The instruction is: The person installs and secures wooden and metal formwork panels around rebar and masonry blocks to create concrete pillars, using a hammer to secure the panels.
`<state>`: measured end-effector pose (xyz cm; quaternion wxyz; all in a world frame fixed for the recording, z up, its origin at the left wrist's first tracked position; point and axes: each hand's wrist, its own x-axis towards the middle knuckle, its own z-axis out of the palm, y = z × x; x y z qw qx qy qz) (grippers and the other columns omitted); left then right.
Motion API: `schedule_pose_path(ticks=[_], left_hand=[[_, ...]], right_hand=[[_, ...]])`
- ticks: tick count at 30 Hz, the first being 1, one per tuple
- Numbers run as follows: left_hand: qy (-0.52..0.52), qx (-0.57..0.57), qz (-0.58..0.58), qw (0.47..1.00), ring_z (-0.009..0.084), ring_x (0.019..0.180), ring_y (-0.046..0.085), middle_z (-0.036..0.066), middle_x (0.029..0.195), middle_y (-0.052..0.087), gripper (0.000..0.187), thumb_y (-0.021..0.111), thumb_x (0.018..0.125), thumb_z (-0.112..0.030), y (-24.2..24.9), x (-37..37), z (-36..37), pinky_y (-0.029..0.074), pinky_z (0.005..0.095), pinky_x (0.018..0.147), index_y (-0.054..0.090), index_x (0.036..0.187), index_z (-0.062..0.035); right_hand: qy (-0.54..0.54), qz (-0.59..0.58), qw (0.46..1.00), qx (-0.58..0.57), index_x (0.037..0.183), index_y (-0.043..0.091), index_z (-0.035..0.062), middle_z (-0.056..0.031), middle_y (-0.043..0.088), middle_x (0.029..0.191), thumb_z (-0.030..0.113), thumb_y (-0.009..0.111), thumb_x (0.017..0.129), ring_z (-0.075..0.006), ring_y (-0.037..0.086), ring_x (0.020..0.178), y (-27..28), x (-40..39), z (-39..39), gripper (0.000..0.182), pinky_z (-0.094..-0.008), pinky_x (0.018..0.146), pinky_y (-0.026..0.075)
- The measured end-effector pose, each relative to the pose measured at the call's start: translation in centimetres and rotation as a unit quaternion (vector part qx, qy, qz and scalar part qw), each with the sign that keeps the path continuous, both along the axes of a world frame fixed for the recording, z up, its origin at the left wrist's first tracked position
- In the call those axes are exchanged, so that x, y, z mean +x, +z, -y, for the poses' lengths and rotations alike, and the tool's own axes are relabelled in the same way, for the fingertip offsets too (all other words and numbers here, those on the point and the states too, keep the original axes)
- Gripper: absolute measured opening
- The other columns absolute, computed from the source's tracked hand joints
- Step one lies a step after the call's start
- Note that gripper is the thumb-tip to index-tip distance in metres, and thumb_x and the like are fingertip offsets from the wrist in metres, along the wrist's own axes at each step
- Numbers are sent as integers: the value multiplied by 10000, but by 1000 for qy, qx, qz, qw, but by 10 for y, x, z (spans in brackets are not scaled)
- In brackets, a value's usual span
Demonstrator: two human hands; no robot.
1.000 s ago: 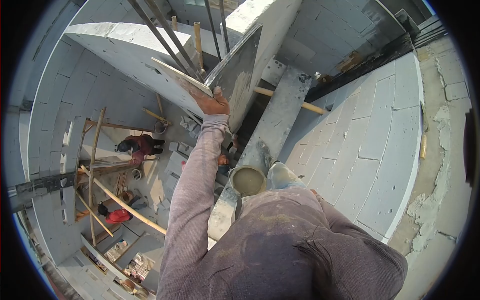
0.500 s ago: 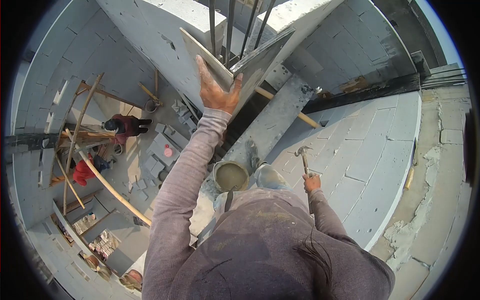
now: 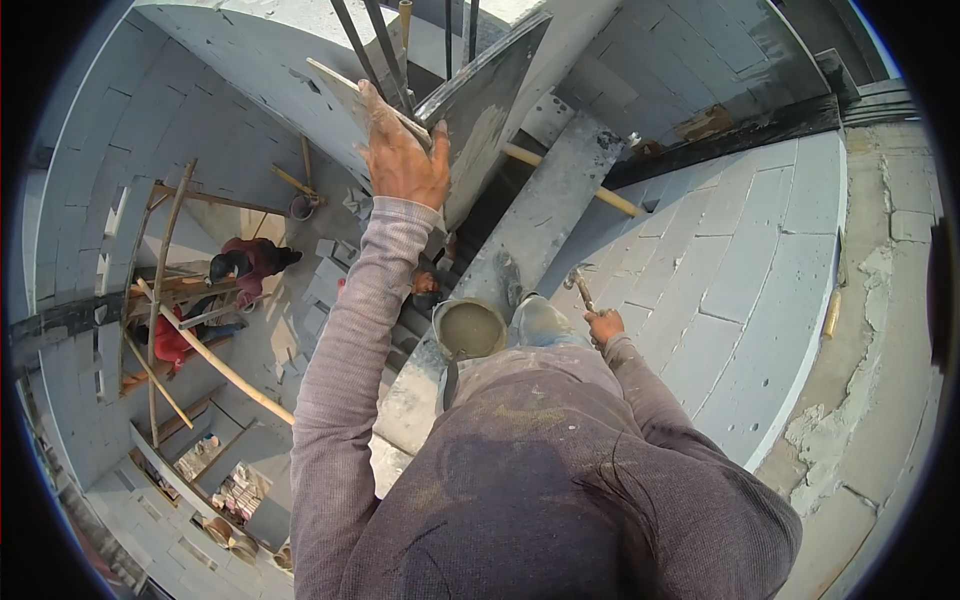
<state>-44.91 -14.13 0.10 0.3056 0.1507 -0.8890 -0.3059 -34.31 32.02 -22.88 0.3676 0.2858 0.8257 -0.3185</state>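
— Since half a second ago, what differs?
— Left hand (image 3: 403, 162) sits lower on the board (image 3: 352, 95), and the hammer (image 3: 580, 288) has dropped beside the boot (image 3: 540, 318).
— How does the board run?
— Its long axis slants up to the left; its near end meets a darker panel (image 3: 478, 110) at the rebar (image 3: 375, 45).
— Room around it?
— Open drop below left, down to workers (image 3: 250, 262) on scaffolding. A plank (image 3: 530, 225) runs underfoot, bucket (image 3: 468, 328) on it.
— And the hands?
— Left is spread, fingers flat on the board's edge, thumb against the panel. Right hand (image 3: 604, 325) is closed on the hammer's handle, head pointing up-left.
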Motion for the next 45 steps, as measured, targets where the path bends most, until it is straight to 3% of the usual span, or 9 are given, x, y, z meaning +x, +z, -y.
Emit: schedule_pose_path(ticks=[2, 5, 14, 21, 29, 36, 39, 41, 45], left_hand=[[13, 11, 48, 999, 445, 1419, 403, 287, 1584, 298, 1088, 706, 916, -302, 0, -1, 1, 161, 758, 1139, -102, 1600, -52], [33, 12, 94, 995, 460, 1460, 337, 297, 1618, 224, 1033, 687, 917, -303, 8, 1, -4, 184, 682, 1175, -33, 1599, -14], [90, -20, 65, 994, 351, 1472, 369, 189, 1659, 221, 984, 644, 932, -301, -3, -6, -21, 42, 701, 1191, -30, 1612, -72], [84, -6, 43, 996, 446, 1444, 370, 289, 1611, 260, 986, 635, 948, -333, -5, -6, -23, 213, 607, 1204, -28, 1595, 4], [169, 20, 36, 985, 501, 1362, 441, 369, 1495, 393, 996, 483, 1000, -576, -21, -18, -36, 323, 501, 1179, 57, 1547, 139], [166, 48, -18, 985, 491, 1334, 471, 352, 1486, 413, 894, 571, 991, -437, -27, -22, -37, 324, 508, 1181, 143, 1551, 113], [151, 70, -28, 986, 487, 1344, 461, 357, 1472, 415, 898, 651, 958, -329, -31, -22, -36, 300, 520, 1199, 142, 1549, 116], [155, 44, -29, 987, 491, 1291, 516, 345, 1446, 457, 836, 578, 998, -419, -34, -23, -37, 434, 485, 1104, 212, 1541, 101], [145, 95, -70, 982, 510, 1281, 516, 374, 1445, 432, 823, 607, 987, -371, -31, -24, -41, 456, 487, 1080, 219, 1533, 107]], right_hand=[[265, -42, 954, 133, 954, 734, -63, -267, 729, 851, 446, 719, 854, -390, 735, 830, -36, 24, -27, 519, -459, 723, 566], [224, 66, 964, 128, 1097, 705, -83, -319, 698, 1058, 508, 693, 829, -425, 680, 1087, -49, 49, -44, 649, -428, 909, 530], [108, 144, 979, 90, 1126, 698, -85, -316, 674, 1181, 576, 665, 823, -403, 646, 1188, -66, 121, -107, 728, -426, 923, 518], [142, 138, 976, 93, 1116, 702, -83, -311, 675, 1182, 641, 646, 820, -400, 643, 1194, -85, 119, -106, 784, -426, 938, 514], [311, -1, 950, 37, 882, 774, 20, -231, 737, 946, 413, 695, 782, -360, 730, 945, -155, 98, -122, 413, -447, 809, 551], [440, -6, 895, 74, 898, 775, 17, -239, 730, 996, 401, 692, 788, -374, 724, 950, -142, 68, -131, 408, -450, 816, 551], [458, -6, 885, 84, 910, 774, 17, -239, 729, 1007, 408, 693, 789, -373, 722, 961, -111, 102, -236, 417, -449, 822, 549], [465, -3, 880, 93, 917, 773, 17, -239, 728, 1014, 413, 693, 790, -372, 720, 969, -123, 80, -188, 423, -448, 826, 549], [474, 5, 873, 112, 933, 771, 17, -239, 727, 1028, 422, 694, 792, -371, 717, 984, -121, 75, -187, 436, -446, 834, 547]])
